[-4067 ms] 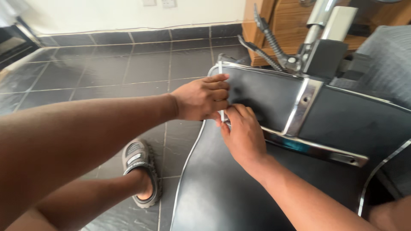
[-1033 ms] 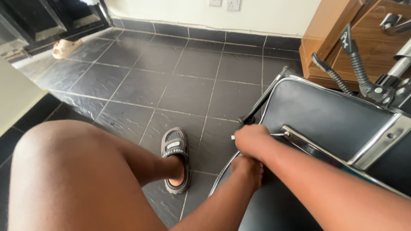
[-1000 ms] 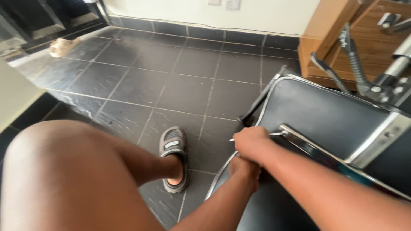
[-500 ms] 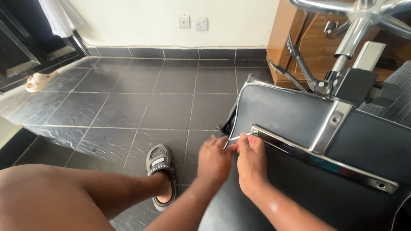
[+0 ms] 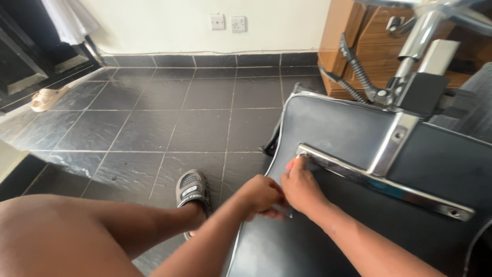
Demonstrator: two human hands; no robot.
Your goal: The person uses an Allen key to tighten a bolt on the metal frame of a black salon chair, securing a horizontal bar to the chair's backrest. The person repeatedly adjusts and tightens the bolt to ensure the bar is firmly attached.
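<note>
Item under my hands: an overturned chair, its black padded panel showing smooth, faintly dusty vinyl with rounded corners and a thin bright trim running along its edge. A flat chrome bar is lying diagonally across the panel, polished and mirror-like, with a second chrome strap crossing it upright and a screw showing near its far end. I am resting my right hand at the near end of that bar, fingertips pressed together on the metal tip, thumb tucked under. My left hand is sitting just beside it, touching it, fingers curled closed around a small grey piece that I cannot identify. Beyond the panel, a chrome column and coiled black springs are standing against a wooden cabinet. Compared with half a second ago, both hands are sitting lower and closer to me, the right one having shifted along to the bar's end, and the view is tilting slightly leftward. The dark tiled floor, matte and slate-textured, is lying open to the left, with my sandalled foot near the panel's left edge and a pale slipper well apart by the doorway. The panel's lower left edge is running just beneath my left wrist.
</note>
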